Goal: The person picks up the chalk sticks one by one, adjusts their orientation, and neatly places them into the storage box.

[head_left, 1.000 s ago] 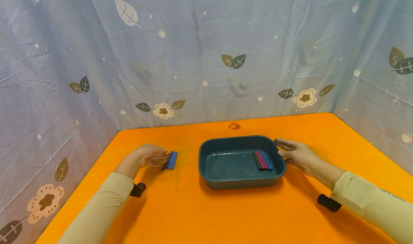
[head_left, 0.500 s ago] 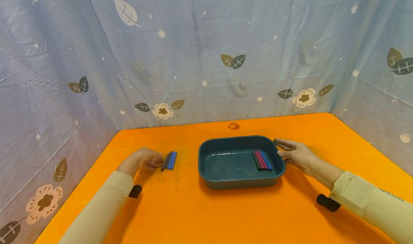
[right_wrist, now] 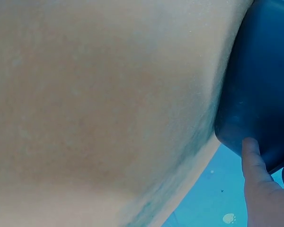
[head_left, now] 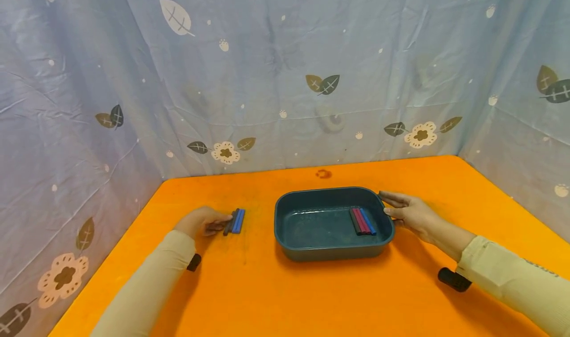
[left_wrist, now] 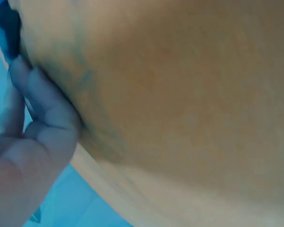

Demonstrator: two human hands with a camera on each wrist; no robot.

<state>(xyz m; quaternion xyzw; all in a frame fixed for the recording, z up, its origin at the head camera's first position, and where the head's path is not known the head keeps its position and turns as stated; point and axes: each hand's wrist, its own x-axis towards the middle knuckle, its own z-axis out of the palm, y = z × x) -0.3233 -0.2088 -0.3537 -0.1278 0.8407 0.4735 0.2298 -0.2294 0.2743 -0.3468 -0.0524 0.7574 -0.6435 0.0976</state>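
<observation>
My left hand [head_left: 204, 220] has bent fingers, with the fingertips right at two short dark sticks [head_left: 226, 227] on the orange table. Two blue sticks [head_left: 238, 221] lie close along their right side. In the left wrist view, my left hand [left_wrist: 42, 109] has its fingers close together beside a dark shape at the upper left; I cannot tell whether they pinch a stick. At the right end of a dark teal tray [head_left: 329, 254], my right hand [head_left: 414, 217] touches the outer wall with straight fingers. The right wrist view shows a fingertip against the tray [right_wrist: 260, 85].
Inside the tray, at its right end, lie a dark stick [head_left: 355, 222], two magenta sticks [head_left: 363, 222] and a blue stick [head_left: 368, 222]. A blue patterned curtain [head_left: 267, 70] hangs behind and beside the orange table [head_left: 285, 297]. Each wrist carries a black camera [head_left: 454, 279].
My left hand drew back left from the sticks, then came right again to the dark ones, its fingers more bent than a second ago. Right hand and tray have kept their places.
</observation>
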